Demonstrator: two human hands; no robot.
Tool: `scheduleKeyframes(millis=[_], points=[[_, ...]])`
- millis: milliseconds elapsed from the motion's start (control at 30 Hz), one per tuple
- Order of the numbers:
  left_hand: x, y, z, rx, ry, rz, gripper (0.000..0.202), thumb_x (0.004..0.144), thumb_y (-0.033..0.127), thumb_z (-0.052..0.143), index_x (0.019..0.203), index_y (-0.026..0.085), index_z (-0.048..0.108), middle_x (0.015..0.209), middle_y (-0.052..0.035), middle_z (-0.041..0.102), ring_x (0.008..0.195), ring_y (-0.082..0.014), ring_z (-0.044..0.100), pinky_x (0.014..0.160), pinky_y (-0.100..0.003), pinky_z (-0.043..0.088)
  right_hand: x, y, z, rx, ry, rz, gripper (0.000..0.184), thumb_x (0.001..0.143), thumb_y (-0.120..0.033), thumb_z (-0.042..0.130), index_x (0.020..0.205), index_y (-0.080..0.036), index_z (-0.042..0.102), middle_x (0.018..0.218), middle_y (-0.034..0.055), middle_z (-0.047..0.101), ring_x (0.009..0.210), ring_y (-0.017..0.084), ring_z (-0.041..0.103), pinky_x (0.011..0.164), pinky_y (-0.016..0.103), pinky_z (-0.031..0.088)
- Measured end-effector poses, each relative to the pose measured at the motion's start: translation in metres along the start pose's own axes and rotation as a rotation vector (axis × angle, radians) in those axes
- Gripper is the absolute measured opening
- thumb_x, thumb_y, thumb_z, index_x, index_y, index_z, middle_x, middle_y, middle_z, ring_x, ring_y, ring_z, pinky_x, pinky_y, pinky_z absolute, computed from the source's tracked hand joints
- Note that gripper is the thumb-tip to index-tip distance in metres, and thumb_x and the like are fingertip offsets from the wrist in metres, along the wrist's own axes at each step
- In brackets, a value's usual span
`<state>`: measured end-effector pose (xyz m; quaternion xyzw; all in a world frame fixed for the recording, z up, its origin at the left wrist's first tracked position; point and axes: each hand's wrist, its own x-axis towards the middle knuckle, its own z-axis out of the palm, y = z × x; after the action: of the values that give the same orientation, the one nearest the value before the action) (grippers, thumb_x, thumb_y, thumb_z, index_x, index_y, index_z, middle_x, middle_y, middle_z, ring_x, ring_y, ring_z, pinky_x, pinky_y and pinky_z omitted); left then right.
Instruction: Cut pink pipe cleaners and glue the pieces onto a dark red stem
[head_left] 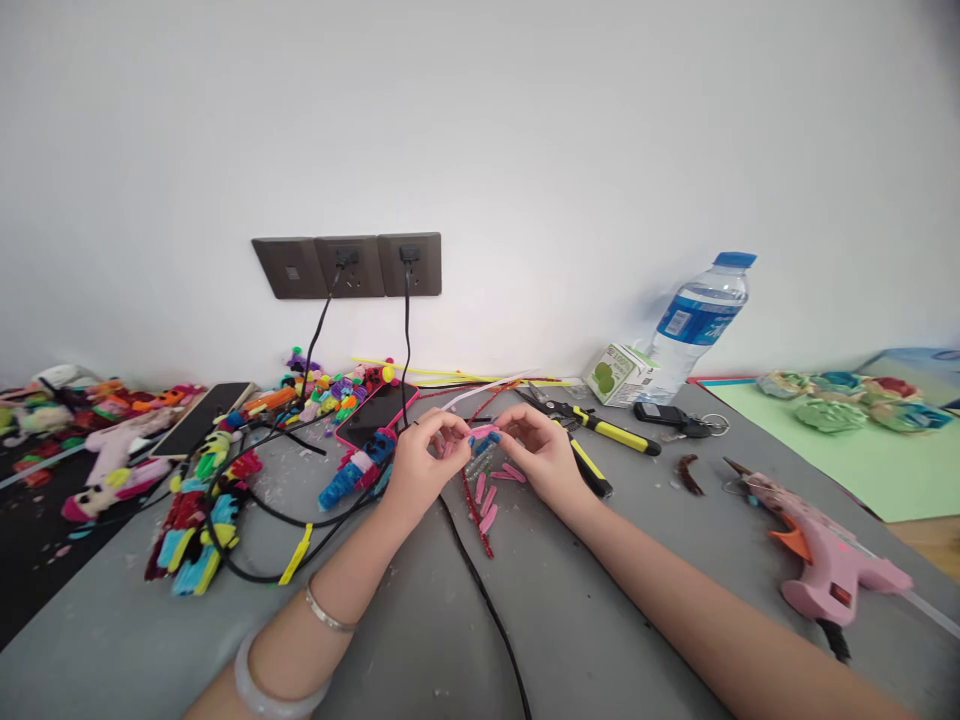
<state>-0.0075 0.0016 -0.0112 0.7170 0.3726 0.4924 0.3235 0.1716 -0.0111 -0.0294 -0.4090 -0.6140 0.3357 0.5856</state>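
Observation:
Between my two hands is a short pink pipe cleaner piece (484,432), pinched at its ends by my left hand (431,450) and my right hand (541,450). Both hands have their fingers closed. Blue shows at the fingertips; whether it is nail colour or fuzzy material I cannot tell. Below the hands, several loose pink pieces (489,497) lie on the grey table beside a red tinsel stem (480,530). A blue chenille figure (349,480) rests just left of my left hand. Pliers with yellow-and-black handles (592,470) lie close to my right hand.
A pink glue gun (821,565) lies at the right, near a dark key fob (675,420). Behind stand a water bottle (694,325) and a small box (621,376). Black cables (480,590) cross the table. Chenille figures (199,520) and a phone (202,418) are at left.

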Motion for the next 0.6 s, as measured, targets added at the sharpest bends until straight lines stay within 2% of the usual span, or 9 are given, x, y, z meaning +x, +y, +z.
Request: scheduleKeyframes(millis=[367, 600], points=[[0.0003, 0.0022, 0.0004, 0.023, 0.000, 0.014, 0.009, 0.076, 0.014, 0.058, 0.078, 0.020, 0.064, 0.078, -0.0013, 0.063, 0.070, -0.0131, 0.059, 0.058, -0.023, 0.042, -0.0006, 0.0004, 0.0017, -0.008, 0.007, 0.032, 0.023, 0.082, -0.043, 0.069, 0.083, -0.022, 0.062, 0.079, 0.0028, 0.063, 0.072, 0.018, 0.057, 0.066, 0.030, 0.048], [-0.0015, 0.0054, 0.0017, 0.019, 0.012, 0.003, 0.006, 0.078, 0.017, 0.059, 0.079, 0.020, 0.064, 0.077, -0.0013, 0.061, 0.071, -0.0135, 0.058, 0.059, -0.023, 0.043, -0.0014, 0.0036, 0.0014, -0.049, -0.003, -0.010, 0.016, 0.087, -0.038, 0.065, 0.084, -0.023, 0.061, 0.081, 0.0030, 0.064, 0.080, 0.019, 0.058, 0.075, 0.033, 0.046]])
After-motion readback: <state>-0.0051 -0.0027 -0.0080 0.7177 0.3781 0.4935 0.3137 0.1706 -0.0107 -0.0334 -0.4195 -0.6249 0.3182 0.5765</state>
